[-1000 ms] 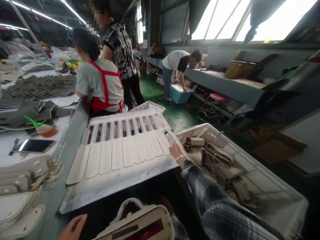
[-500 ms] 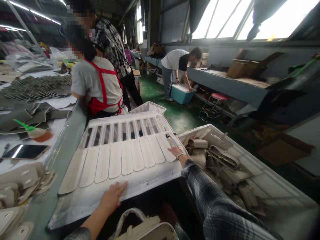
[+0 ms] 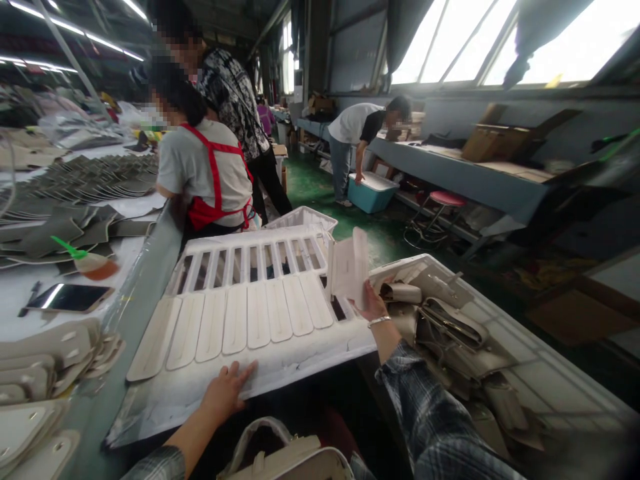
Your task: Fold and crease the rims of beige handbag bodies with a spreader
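Note:
In front of me lies a slotted white tray (image 3: 295,360). A row of pale rounded strips (image 3: 235,323) rests across its near half. My left hand (image 3: 226,395) lies on the tray's front border, fingers spread, holding nothing. At the tray's right end, my right hand (image 3: 373,303) grips a cream flat panel (image 3: 350,267), raised upright and seemingly folded or doubled. Below it, a dark slot shows at the end of the row. A beige handbag (image 3: 285,459) with a wrapped handle sits at the bottom, close to my body.
A white crate (image 3: 543,363) of beige bags stands at right. At left, a workbench (image 3: 143,280) bears grey pieces (image 3: 93,177), a glue bottle (image 3: 95,265) and a phone (image 3: 70,297). Ahead are two people (image 3: 210,167); another bends over a blue tub (image 3: 373,193).
My right hand has lifted the rightmost pale piece off the tray and stood it up. My left hand has stayed on the front border. The view has shifted slightly.

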Tool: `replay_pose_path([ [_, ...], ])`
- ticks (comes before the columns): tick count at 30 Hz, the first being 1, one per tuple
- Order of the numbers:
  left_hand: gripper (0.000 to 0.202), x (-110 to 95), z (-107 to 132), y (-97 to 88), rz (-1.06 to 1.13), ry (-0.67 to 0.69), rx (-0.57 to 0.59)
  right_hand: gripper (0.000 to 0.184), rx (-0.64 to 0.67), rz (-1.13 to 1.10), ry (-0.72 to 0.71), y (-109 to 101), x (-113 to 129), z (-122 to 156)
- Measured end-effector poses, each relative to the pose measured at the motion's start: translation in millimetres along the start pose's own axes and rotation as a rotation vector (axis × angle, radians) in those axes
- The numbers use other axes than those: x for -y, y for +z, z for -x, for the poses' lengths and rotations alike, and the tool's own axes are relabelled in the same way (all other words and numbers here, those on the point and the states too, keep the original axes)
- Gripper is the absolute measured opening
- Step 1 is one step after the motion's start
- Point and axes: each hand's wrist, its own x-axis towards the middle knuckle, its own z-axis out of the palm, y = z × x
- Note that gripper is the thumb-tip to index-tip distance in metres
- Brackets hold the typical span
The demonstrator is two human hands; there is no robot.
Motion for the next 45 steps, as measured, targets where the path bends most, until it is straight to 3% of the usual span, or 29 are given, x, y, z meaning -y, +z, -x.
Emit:
replay_pose_path([
  [3, 0.091, 6, 1, -22.7, 0.401, -0.095, -0.051, 0.042, 0.045, -0.073, -0.019, 1, 46, 10],
  [7, 0.094, -11, 18, -91.5, 0.937, -0.228, -0.157, 0.028, 0.199, -0.092, -0.023, 20, 93, 48],
  [10, 0.083, -47, 51, -150.8, 1.140, 0.032, -0.230, 0.039, 0.370, -0.046, 0.006, 47, 105, 86],
  [12, 0.071, -76, 80, -178.8, 1.266, 0.206, -0.170, 0.046, 0.509, 0.014, 0.025, 69, 106, 114],
  [14, 0.054, -104, 113, -193.8, 1.304, 0.252, -0.061, 0.049, 0.658, 0.057, 0.021, 91, 107, 142],
  [16, 0.037, -124, 143, -198.8, 1.288, 0.186, -0.073, 0.051, 0.754, 0.048, -0.006, 109, 108, 169],
  [19, 0.033, -143, 179, -197.2, 1.242, 0.075, -0.255, 0.052, 0.716, -0.028, -0.085, 125, 110, 201],
  [22, 0.042, -152, 201, -192.4, 1.246, 0.022, -0.371, 0.057, 0.646, -0.092, -0.124, 126, 111, 222],
  [26, 0.051, -162, 216, -187.0, 1.293, -0.031, -0.486, 0.086, 0.595, -0.159, -0.100, 114, 116, 237],
  [28, 0.051, -170, 223, -185.7, 1.286, -0.027, -0.510, 0.088, 0.629, -0.008, -0.214, 108, 120, 246],
  [30, 0.049, -179, 230, -185.1, 1.248, 0.000, -0.516, 0.086, 0.656, 0.291, -0.413, 104, 125, 258],
  [32, 0.047, -187, 238, -184.4, 1.185, 0.037, -0.531, 0.092, 0.599, 0.604, -0.591, 103, 129, 272],
  [34, 0.044, -191, 245, -182.5, 1.118, 0.079, -0.519, 0.098, 0.502, 0.808, -0.675, 105, 131, 284],
  [38, 0.037, -182, 262, -174.2, 1.015, 0.113, -0.436, 0.093, 0.464, 0.907, -0.726, 107, 119, 298],
  [41, 0.032, -166, 272, -165.5, 0.955, 0.100, -0.454, 0.090, 0.466, 0.895, -0.782, 103, 98, 302],
  [45, 0.031, -145, 274, -154.9, 0.877, 0.077, -0.470, 0.090, 0.371, 0.900, -0.856, 101, 66, 297],
])
